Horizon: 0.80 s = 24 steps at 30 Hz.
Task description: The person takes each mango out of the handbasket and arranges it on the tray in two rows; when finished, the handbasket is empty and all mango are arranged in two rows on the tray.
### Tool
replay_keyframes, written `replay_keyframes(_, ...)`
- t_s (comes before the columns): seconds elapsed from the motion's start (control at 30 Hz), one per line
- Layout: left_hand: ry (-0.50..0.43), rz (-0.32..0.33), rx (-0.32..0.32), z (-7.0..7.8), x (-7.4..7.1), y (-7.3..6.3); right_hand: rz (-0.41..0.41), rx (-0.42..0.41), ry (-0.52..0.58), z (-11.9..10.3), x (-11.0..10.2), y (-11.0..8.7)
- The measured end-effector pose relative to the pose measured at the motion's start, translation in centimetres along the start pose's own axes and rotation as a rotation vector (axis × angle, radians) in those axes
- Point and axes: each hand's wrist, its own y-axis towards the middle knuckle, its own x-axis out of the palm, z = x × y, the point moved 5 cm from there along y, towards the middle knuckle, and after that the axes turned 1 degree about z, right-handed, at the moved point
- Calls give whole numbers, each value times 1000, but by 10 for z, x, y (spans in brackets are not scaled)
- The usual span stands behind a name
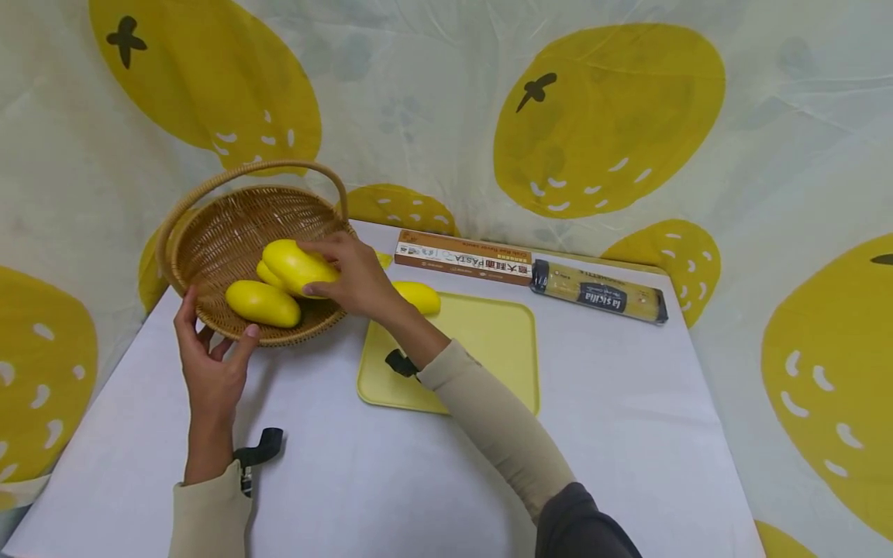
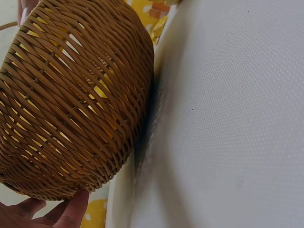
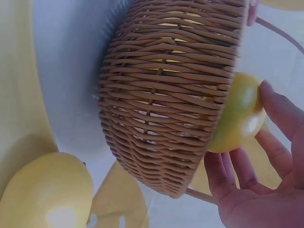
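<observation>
A yellow mango (image 1: 298, 267) is in the grasp of my right hand (image 1: 356, 271), at the mouth of the brown wicker basket (image 1: 223, 225). In the right wrist view, thumb and fingers curve round the held mango (image 3: 240, 114), partly hidden by the basket rim. Beneath it in the basket lies another mango (image 1: 261, 303), with part of a further one showing behind. My left hand (image 1: 212, 372) grips the basket's near left rim, and the basket tilts toward me. From the left wrist view, fingertips (image 2: 73, 211) press the woven side.
A yellow tray (image 1: 488, 341) lies right of the basket, with a mango (image 1: 418, 297) at its far left corner. Behind it are a pasta box (image 1: 463, 257) and a spaghetti packet (image 1: 598, 291). A lemon-print curtain (image 1: 432, 101) hangs behind the white table (image 1: 614, 434).
</observation>
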Motion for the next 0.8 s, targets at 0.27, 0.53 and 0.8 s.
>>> replay_keyframes(0.27, -14, 10, 10, 0, 0, 0, 38, 3, 91, -1, -17, -20)
replay_keyframes(0.53, -6, 7, 4, -1, 0, 0, 85, -9, 146, 7, -39, -42)
replay_keyframes(0.8, -18, 10, -6, -2, 0, 1, 129, -43, 205, 19, -62, -62)
